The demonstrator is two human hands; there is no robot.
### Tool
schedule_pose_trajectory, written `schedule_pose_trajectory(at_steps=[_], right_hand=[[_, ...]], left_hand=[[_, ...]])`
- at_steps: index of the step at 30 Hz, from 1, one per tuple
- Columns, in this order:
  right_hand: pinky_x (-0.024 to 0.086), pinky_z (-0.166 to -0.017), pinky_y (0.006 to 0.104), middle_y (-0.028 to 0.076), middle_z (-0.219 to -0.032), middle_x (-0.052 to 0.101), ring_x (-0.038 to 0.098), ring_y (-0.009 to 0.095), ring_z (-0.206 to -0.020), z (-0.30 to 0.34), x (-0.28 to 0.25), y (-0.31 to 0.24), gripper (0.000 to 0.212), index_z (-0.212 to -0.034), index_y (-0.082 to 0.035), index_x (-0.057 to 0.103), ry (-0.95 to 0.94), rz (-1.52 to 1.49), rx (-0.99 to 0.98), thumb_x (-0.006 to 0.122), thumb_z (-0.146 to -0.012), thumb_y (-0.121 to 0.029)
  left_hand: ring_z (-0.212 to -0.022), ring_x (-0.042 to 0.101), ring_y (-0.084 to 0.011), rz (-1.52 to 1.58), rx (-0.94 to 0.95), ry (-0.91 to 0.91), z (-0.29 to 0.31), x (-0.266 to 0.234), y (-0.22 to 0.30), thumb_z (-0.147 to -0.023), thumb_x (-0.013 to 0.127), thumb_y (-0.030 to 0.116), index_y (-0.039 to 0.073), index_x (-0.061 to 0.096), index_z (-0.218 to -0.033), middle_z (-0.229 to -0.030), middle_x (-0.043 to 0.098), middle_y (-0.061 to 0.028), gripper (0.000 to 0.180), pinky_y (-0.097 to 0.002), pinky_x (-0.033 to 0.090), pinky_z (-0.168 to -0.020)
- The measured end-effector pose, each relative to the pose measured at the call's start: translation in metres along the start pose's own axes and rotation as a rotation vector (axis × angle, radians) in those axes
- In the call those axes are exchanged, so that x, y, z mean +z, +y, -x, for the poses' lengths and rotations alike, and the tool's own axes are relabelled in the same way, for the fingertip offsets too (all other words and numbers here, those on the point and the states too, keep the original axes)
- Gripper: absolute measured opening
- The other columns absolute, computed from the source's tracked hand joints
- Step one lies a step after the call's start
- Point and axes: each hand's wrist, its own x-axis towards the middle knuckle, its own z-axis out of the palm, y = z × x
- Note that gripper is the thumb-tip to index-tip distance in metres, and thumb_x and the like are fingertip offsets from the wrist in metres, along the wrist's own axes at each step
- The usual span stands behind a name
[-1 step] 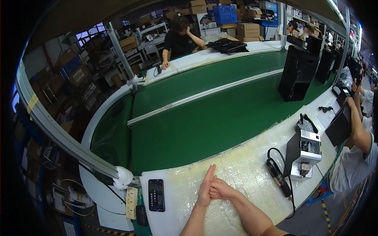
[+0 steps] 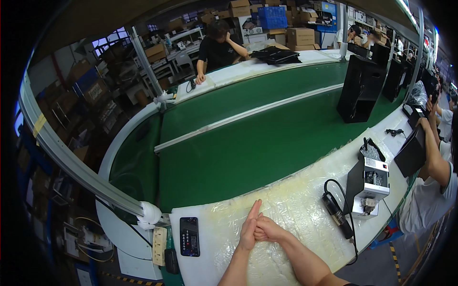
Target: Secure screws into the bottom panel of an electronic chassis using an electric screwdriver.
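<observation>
My left hand (image 2: 248,231) and my right hand (image 2: 268,229) meet above the plastic-covered worktop (image 2: 219,257). The left one has its fingers stretched out and pointing away from me. Against its palm presses the right one, fingers curled closed; no object shows in either, though the inside of the right fist is hidden. Left of them a dark smartphone (image 2: 190,237) lies with its screen lit. Farther off to the right rests a black corded power screwdriver (image 2: 337,215), beside a white and black screw feeder (image 2: 376,178). A black tray of small screws (image 2: 371,152) stands behind the feeder.
Beyond the worktop runs a green conveyor belt (image 2: 238,152) with tall black cabinets (image 2: 359,90). A power strip (image 2: 159,245) hangs at the left edge, near a metal post (image 2: 76,155). At right a co-worker's arm (image 2: 435,155) holds a black panel (image 2: 411,151); another person (image 2: 218,50) sits across.
</observation>
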Motion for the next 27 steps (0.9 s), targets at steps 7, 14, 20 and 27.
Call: schedule_pose_trajectory(at_steps=[7, 14, 20, 27], right_hand=[[0.016, -0.035, 0.0231, -0.002, -0.043, 0.032, 0.025, 0.007, -0.034, -0.002, 0.004, 0.001, 0.051, -0.049, -0.014, 0.032, 0.041, -0.011, 0.006, 0.041, -0.098, -0.024], [0.016, -0.036, 0.0234, -0.002, -0.043, 0.031, 0.026, 0.008, -0.035, -0.003, 0.003, 0.004, 0.052, -0.049, -0.015, 0.032, 0.007, 0.024, 0.008, 0.039, -0.098, -0.028], [0.017, -0.038, 0.0242, -0.002, -0.044, 0.033, 0.026, 0.008, -0.037, -0.004, -0.005, 0.012, 0.05, -0.049, -0.015, 0.033, -0.028, 0.088, -0.038, 0.04, -0.097, -0.028], [0.019, -0.042, 0.0232, -0.005, -0.048, 0.034, 0.027, 0.006, -0.042, 0.006, 0.008, 0.004, 0.047, -0.052, -0.014, 0.035, -0.047, 0.323, -0.1, 0.044, -0.097, -0.027]], left_hand=[[-0.142, 0.024, -0.0296, 0.079, -0.025, -0.015, 0.001, -0.004, -0.002, -0.099, 0.04, 0.041, -0.008, 0.021, -0.146, -0.152, 0.026, -0.022, 0.07, -0.0414, 0.016, -0.116], [-0.141, 0.027, -0.031, 0.166, -0.064, -0.064, 0.002, -0.006, -0.001, -0.099, 0.042, 0.04, -0.009, 0.025, -0.144, -0.149, 0.031, -0.0246, 0.069, -0.0389, 0.019, -0.115], [-0.141, 0.027, -0.0301, 0.096, -0.025, -0.118, 0.003, -0.002, 0.012, -0.098, 0.043, 0.042, -0.012, 0.031, -0.141, -0.149, 0.032, -0.0238, 0.07, -0.0385, 0.019, -0.115], [-0.143, 0.022, -0.0316, -0.025, 0.029, -0.221, 0.005, -0.009, 0.017, -0.096, 0.044, 0.041, -0.008, 0.043, -0.137, -0.15, 0.032, -0.0215, 0.064, -0.0411, 0.012, -0.116]])
